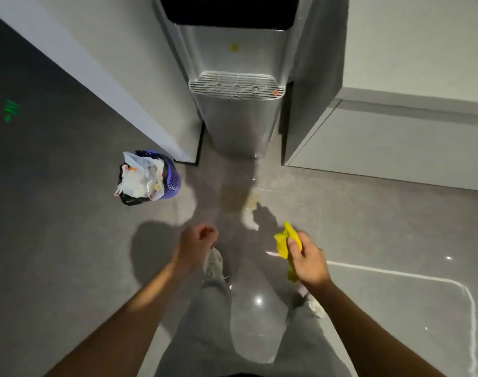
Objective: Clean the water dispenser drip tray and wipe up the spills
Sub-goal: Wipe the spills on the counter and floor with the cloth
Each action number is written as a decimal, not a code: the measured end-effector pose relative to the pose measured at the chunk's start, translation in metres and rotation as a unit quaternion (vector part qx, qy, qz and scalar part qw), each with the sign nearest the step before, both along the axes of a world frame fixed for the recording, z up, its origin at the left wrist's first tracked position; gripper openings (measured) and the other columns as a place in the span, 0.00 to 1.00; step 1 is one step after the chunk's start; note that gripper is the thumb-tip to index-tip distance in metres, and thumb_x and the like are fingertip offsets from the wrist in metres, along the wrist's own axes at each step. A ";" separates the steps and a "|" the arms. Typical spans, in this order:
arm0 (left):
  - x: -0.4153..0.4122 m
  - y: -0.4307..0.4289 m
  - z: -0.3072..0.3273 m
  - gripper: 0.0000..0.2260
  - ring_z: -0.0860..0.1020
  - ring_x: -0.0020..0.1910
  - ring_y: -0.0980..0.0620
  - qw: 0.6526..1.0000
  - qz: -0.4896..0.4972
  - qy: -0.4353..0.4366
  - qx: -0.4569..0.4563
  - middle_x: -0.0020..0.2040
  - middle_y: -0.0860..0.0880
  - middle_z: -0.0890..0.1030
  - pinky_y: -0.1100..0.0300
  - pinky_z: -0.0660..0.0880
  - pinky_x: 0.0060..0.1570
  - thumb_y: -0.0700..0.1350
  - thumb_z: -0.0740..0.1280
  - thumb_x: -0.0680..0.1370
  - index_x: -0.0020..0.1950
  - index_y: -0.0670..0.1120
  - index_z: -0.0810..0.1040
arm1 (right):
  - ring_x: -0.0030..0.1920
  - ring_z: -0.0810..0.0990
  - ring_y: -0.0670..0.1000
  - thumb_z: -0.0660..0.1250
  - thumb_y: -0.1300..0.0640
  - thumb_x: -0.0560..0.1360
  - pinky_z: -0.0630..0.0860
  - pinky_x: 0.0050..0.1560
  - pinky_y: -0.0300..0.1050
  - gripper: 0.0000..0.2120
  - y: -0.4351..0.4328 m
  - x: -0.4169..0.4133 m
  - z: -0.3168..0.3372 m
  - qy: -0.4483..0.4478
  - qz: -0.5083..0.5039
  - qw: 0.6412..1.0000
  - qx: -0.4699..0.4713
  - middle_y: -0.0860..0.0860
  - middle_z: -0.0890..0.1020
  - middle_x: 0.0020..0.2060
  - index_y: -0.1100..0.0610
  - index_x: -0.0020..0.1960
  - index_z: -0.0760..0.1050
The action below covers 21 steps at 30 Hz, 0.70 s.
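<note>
A silver water dispenser stands against the wall straight ahead. Its white slatted drip tray juts out at the front, with a red dot at its right end. On the grey floor in front lies a pale spill, running down from the dispenser's base. My right hand is held above the floor just right of the spill, shut on a crumpled yellow cloth. My left hand hovers to the left with its fingers curled and nothing in it.
A purple waste basket full of plastic bags stands on the floor to the left. A grey cabinet flanks the dispenser on the right, a white wall on the left. My legs and shoes are below.
</note>
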<state>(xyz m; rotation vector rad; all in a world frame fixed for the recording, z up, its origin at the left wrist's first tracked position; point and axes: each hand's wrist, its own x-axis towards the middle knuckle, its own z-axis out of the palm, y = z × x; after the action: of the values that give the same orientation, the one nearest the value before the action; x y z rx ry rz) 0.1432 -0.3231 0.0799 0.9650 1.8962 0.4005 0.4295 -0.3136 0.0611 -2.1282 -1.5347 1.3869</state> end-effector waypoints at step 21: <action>-0.136 0.069 -0.493 0.06 0.83 0.50 0.44 0.985 -0.150 0.089 0.007 0.50 0.48 0.87 0.52 0.78 0.50 0.46 0.68 0.80 0.56 0.48 0.82 | 0.37 0.74 0.56 0.62 0.46 0.84 0.67 0.37 0.49 0.11 0.035 -0.118 -0.461 -0.111 0.280 0.942 0.150 0.51 0.80 0.37 0.52 0.48 0.73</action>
<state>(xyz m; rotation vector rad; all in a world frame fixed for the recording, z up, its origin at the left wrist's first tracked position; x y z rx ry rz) 0.0073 -0.2537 -0.4127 1.3104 1.8663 0.1532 0.3118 -0.2784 -0.3998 -1.7799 -2.3991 0.9619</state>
